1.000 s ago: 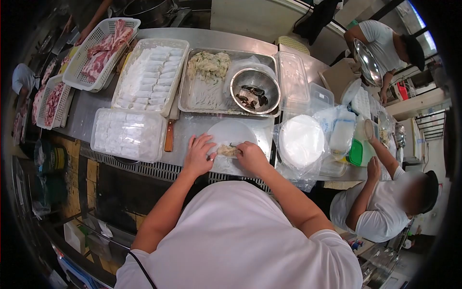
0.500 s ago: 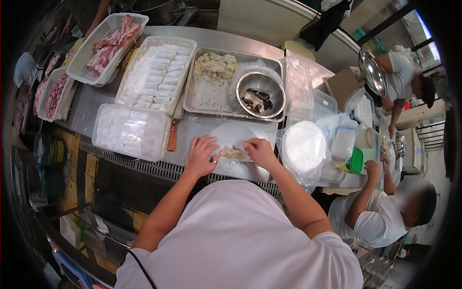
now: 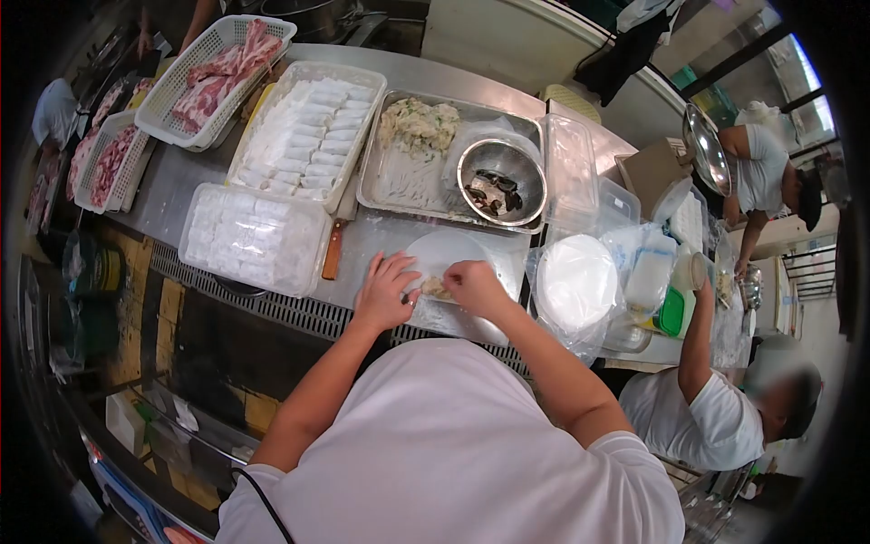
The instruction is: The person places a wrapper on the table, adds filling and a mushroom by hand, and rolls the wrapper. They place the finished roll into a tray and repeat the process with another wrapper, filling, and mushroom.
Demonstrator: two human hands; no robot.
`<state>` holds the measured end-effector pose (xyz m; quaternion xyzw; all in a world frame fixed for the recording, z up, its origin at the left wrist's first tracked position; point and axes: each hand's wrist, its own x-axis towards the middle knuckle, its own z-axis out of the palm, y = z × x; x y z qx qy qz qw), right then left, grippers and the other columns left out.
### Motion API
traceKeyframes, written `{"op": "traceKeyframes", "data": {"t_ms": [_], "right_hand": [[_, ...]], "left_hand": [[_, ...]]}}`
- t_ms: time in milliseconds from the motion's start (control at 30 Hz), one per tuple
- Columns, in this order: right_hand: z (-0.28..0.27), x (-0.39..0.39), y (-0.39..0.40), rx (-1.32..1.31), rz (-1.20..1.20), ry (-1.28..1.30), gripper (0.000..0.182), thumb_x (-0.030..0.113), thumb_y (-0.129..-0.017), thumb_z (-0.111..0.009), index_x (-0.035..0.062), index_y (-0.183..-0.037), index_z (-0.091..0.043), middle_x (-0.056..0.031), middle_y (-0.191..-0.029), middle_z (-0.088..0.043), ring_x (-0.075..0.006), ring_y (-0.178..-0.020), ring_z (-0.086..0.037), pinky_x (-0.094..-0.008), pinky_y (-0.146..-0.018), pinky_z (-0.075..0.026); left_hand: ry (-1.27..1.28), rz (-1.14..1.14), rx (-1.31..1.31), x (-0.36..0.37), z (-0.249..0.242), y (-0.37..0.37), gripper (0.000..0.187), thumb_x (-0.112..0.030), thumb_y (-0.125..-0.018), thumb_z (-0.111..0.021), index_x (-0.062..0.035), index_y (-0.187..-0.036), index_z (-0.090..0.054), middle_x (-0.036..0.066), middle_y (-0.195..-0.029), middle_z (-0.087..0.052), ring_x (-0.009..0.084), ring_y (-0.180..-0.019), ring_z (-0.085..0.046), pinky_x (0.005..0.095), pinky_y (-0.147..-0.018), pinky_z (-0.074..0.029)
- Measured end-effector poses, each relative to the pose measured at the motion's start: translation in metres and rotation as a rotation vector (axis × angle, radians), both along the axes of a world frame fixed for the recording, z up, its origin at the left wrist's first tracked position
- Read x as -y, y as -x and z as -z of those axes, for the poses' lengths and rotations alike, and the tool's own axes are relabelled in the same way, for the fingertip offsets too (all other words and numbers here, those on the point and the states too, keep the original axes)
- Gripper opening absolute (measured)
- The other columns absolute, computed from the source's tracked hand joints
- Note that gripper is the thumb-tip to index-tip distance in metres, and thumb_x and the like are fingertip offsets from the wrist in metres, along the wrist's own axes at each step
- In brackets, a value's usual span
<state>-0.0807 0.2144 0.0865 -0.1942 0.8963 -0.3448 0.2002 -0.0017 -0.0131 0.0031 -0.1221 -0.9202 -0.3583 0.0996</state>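
Note:
A thin, round, whitish wrapper sheet (image 3: 437, 245) lies flat on the steel counter in front of me. Near its close edge sits a small lump of pale filling (image 3: 435, 288), partly covered by my right hand (image 3: 478, 286). That hand is closed, its fingers bent down at the filling; whatever is between the fingertips is hidden. My left hand (image 3: 387, 290) rests at the sheet's left edge, fingers spread, thumb near the lump. Just beyond, a metal tray (image 3: 399, 192) holds a mound of pale filling (image 3: 419, 125) and a steel bowl (image 3: 469, 195) with dark strips.
Left of the tray, a tub (image 3: 243, 150) holds rows of white rolls, with a lidded clear box (image 3: 254, 238) before it. A wooden-handled knife (image 3: 333, 249) lies beside them. White baskets (image 3: 149, 118) hold raw meat. Bagged white discs (image 3: 577, 279) sit at right, where two co-workers stand.
My right hand has moved left and down over the filling, covering much of it. My left hand stays nearly in place. A co-worker's arm at right has reached forward.

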Motion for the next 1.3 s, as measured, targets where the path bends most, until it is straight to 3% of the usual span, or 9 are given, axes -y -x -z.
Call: {"op": "traceKeyframes", "data": {"t_ms": [100, 233, 467, 567, 800, 933, 1133, 1233, 1300], "right_hand": [[0.032, 0.02, -0.008, -0.302, -0.238, -0.145, 0.014, 0.011, -0.089, -0.075, -0.0022, -0.091, -0.08, -0.0235, -0.09, -0.079, -0.0422, -0.082, -0.076, -0.0466, -0.08, -0.062], [0.006, 0.015, 0.001, -0.018, -0.093, -0.2, 0.022, 0.01, -0.087, -0.074, -0.0026, -0.103, -0.082, -0.0286, -0.097, -0.079, -0.0437, -0.09, -0.078, -0.0497, -0.086, -0.063], [-0.005, -0.019, 0.026, 0.412, 0.297, 0.121, 0.021, 0.017, -0.1, -0.075, -0.003, -0.103, -0.082, -0.0064, -0.085, -0.078, -0.0122, -0.076, -0.073, -0.031, -0.068, -0.06], [-0.005, -0.027, 0.027, 0.379, 0.345, 0.146, 0.023, 0.017, -0.099, -0.075, -0.004, -0.105, -0.082, -0.0109, -0.086, -0.079, -0.0159, -0.076, -0.074, -0.034, -0.071, -0.061], [0.006, -0.023, 0.005, -0.042, -0.06, -0.14, 0.027, 0.011, -0.087, -0.074, -0.0035, -0.109, -0.082, -0.0276, -0.105, -0.079, -0.0438, -0.095, -0.077, -0.048, -0.09, -0.062], [0.022, -0.009, 0.001, -0.111, -0.17, -0.322, 0.027, 0.014, -0.083, -0.078, -0.0017, -0.105, -0.082, -0.0267, -0.102, -0.079, -0.0453, -0.094, -0.076, -0.0483, -0.089, -0.063], [0.01, -0.034, 0.022, 0.101, 0.092, -0.019, 0.025, 0.009, -0.085, -0.079, -0.0033, -0.106, -0.082, -0.0195, -0.087, -0.08, -0.0321, -0.077, -0.078, -0.0416, -0.075, -0.063], [-0.005, -0.036, 0.028, 0.534, 0.308, 0.202, 0.019, 0.006, -0.091, -0.078, -0.0072, -0.104, -0.08, -0.0131, -0.088, -0.08, -0.018, -0.074, -0.074, -0.0347, -0.069, -0.062], [-0.004, -0.035, 0.027, 0.594, 0.342, 0.308, 0.018, 0.007, -0.094, -0.077, -0.0069, -0.106, -0.079, -0.0128, -0.09, -0.08, -0.0182, -0.075, -0.074, -0.0322, -0.069, -0.062]], "left_hand": [[0.009, 0.005, -0.002, -0.001, 0.0, 0.001, 0.031, -0.017, -0.086, -0.08, -0.012, -0.116, -0.078, 0.009, -0.147, -0.066, 0.032, -0.151, -0.052, 0.0584, -0.133, -0.028], [0.006, 0.005, -0.002, 0.001, 0.002, 0.001, 0.031, -0.016, -0.086, -0.08, -0.0121, -0.116, -0.078, 0.009, -0.147, -0.066, 0.0321, -0.151, -0.052, 0.0583, -0.133, -0.028], [-0.009, 0.001, -0.004, 0.001, 0.003, 0.001, 0.031, -0.016, -0.085, -0.081, -0.0109, -0.116, -0.078, 0.009, -0.146, -0.067, 0.0319, -0.15, -0.053, 0.0585, -0.133, -0.028], [-0.02, 0.005, -0.014, 0.0, 0.003, 0.001, 0.03, -0.016, -0.085, -0.081, -0.0103, -0.115, -0.078, 0.009, -0.146, -0.067, 0.032, -0.149, -0.053, 0.0589, -0.132, -0.029], [-0.011, 0.007, -0.02, 0.0, 0.001, 0.002, 0.03, -0.016, -0.085, -0.081, -0.0102, -0.113, -0.078, 0.009, -0.145, -0.068, 0.0323, -0.149, -0.054, 0.0594, -0.132, -0.029], [-0.012, 0.001, -0.022, -0.001, 0.0, 0.001, 0.029, -0.016, -0.085, -0.081, -0.0103, -0.114, -0.078, 0.009, -0.145, -0.068, 0.0324, -0.149, -0.054, 0.0594, -0.132, -0.029], [-0.01, -0.006, -0.026, -0.001, 0.001, 0.001, 0.03, -0.015, -0.084, -0.081, -0.0106, -0.114, -0.078, 0.009, -0.144, -0.068, 0.0324, -0.149, -0.054, 0.0589, -0.132, -0.029], [-0.011, -0.006, -0.03, -0.001, 0.002, 0.001, 0.03, -0.015, -0.084, -0.08, -0.0106, -0.114, -0.078, 0.009, -0.145, -0.068, 0.0323, -0.149, -0.054, 0.0589, -0.132, -0.029], [-0.013, -0.005, -0.029, -0.001, 0.002, 0.001, 0.03, -0.015, -0.084, -0.08, -0.0106, -0.114, -0.078, 0.009, -0.145, -0.067, 0.0323, -0.149, -0.054, 0.0589, -0.132, -0.029]]}}
